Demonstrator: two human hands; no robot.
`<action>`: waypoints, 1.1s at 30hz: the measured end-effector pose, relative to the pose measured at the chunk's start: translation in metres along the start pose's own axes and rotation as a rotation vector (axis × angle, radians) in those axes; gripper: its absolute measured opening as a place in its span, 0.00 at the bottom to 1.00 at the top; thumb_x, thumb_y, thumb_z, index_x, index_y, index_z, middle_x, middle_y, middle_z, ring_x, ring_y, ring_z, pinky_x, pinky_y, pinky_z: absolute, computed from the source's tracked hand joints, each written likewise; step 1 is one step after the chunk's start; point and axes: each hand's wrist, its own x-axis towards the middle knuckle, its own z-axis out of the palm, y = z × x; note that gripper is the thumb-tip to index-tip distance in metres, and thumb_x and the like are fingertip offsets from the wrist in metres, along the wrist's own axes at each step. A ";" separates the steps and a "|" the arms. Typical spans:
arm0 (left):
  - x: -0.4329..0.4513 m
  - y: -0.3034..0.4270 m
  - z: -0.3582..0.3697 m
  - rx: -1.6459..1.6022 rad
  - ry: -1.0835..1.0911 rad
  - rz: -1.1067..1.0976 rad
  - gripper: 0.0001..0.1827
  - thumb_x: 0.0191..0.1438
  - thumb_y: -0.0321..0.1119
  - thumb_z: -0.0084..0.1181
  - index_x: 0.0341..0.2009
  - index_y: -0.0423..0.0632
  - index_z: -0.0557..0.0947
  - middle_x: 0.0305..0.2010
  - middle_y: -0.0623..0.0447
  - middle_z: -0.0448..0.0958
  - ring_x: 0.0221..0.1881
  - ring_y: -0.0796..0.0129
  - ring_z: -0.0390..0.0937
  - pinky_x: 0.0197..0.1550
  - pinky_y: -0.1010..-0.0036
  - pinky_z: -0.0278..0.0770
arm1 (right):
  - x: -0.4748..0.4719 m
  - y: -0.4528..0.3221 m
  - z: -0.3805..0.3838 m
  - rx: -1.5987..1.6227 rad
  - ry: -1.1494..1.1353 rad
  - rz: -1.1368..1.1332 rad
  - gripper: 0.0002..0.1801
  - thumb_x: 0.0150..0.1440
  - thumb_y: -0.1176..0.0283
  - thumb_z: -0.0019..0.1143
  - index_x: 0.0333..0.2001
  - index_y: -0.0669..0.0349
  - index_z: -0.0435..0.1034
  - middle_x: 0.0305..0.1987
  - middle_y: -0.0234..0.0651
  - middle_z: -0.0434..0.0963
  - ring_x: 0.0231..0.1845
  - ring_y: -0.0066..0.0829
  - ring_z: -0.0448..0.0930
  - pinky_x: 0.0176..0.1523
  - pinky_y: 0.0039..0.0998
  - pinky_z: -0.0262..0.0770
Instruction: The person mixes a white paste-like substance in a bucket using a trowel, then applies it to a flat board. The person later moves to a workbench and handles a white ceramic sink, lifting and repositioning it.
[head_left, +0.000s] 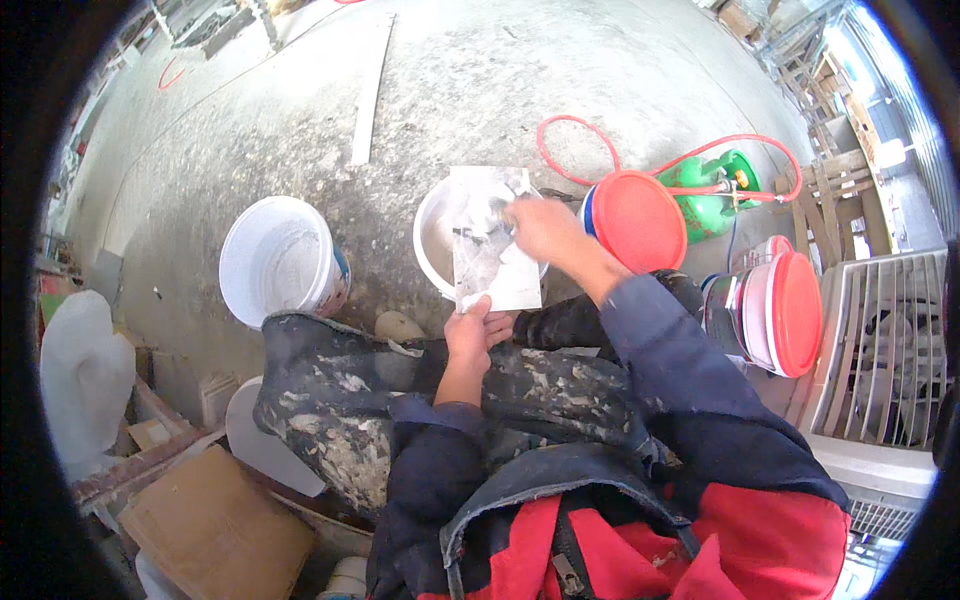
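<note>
My left hand (474, 330) holds a flat rectangular panel (487, 277) by its near edge, thumb on top. Wet-looking white material covers parts of the panel, and grey patches show between. Over the panel's right side, my right hand (541, 229) is closed round a small tool that is blurred and mostly hidden by the fingers. Beneath the panel stands a white bucket (426, 247), partly covered by it. Another white bucket (277, 259), open at the top and coated inside with pale residue, stands to the left.
Red-lidded buckets (641, 221) (796, 315) stand to the right, near a green gas cylinder (697, 191) with a red hose (577, 120). A slatted white appliance (877, 360) is at far right. A long pale strip (373, 97) lies on the floor ahead; a cardboard box (217, 525) sits lower left.
</note>
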 end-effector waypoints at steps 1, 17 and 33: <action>0.000 -0.001 0.001 -0.002 0.007 -0.004 0.25 0.65 0.37 0.55 0.58 0.31 0.69 0.49 0.33 0.77 0.46 0.44 0.81 0.42 0.54 0.86 | -0.024 -0.002 0.002 -0.007 0.010 -0.022 0.10 0.51 0.73 0.53 0.34 0.63 0.79 0.35 0.54 0.82 0.40 0.53 0.83 0.46 0.51 0.79; 0.000 0.000 0.005 -0.053 -0.007 -0.003 0.24 0.65 0.35 0.54 0.58 0.30 0.70 0.45 0.35 0.79 0.41 0.47 0.82 0.39 0.55 0.86 | -0.026 -0.010 -0.085 -0.161 -0.331 -0.111 0.13 0.54 0.72 0.52 0.42 0.57 0.79 0.37 0.54 0.81 0.42 0.53 0.82 0.46 0.50 0.77; 0.012 -0.001 0.001 -0.156 -0.127 -0.019 0.24 0.66 0.41 0.52 0.62 0.43 0.69 0.54 0.39 0.75 0.54 0.41 0.76 0.54 0.45 0.78 | -0.088 0.020 -0.023 0.345 0.007 0.113 0.19 0.50 0.66 0.58 0.47 0.52 0.79 0.40 0.49 0.82 0.44 0.52 0.82 0.48 0.48 0.76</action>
